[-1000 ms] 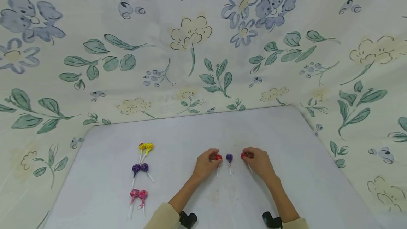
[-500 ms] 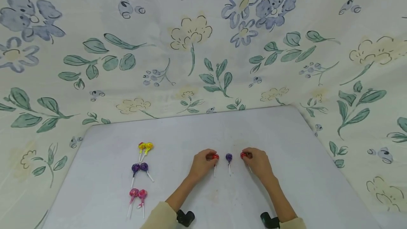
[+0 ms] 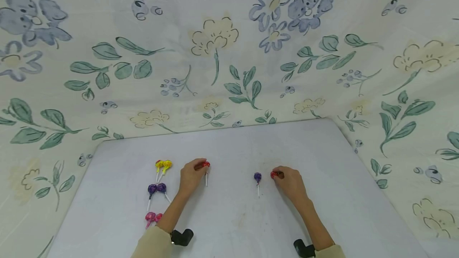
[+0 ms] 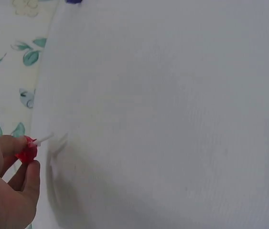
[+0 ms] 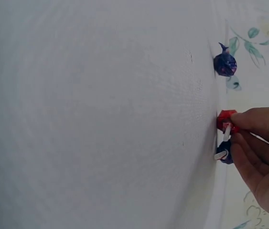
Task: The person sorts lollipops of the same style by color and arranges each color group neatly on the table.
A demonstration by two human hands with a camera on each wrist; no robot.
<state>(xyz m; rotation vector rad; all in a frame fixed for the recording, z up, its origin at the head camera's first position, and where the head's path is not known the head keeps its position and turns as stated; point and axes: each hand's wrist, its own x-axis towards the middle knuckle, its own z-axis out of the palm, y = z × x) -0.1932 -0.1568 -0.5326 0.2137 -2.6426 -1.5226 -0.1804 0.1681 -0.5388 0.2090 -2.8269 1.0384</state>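
Observation:
A red-wrapped lollipop (image 4: 27, 151) with a white stick is pinched between the thumb and fingertips of my left hand (image 3: 191, 177), to the right of the yellow pair. At the right, my right hand (image 3: 291, 183) pinches another red lollipop (image 5: 226, 119) by its head. Close beside those fingers, a dark purple lollipop (image 5: 226, 153) shows in the right wrist view; the hand hides it in the head view. A purple lollipop (image 3: 257, 177) lies on the white table just left of my right hand, its stick toward me.
On the table (image 3: 229, 218) at the left lie two yellow lollipops (image 3: 166, 165), two purple lollipops (image 3: 152, 188) and two pink lollipops (image 3: 150, 217). My left forearm partly covers the pink pair. A flowered cloth (image 3: 215, 90) hangs behind the table.
My left hand has carried its red lollipop leftward and slightly away from me, from beside the single purple one toward the yellow pair. The right hand has stayed in place.

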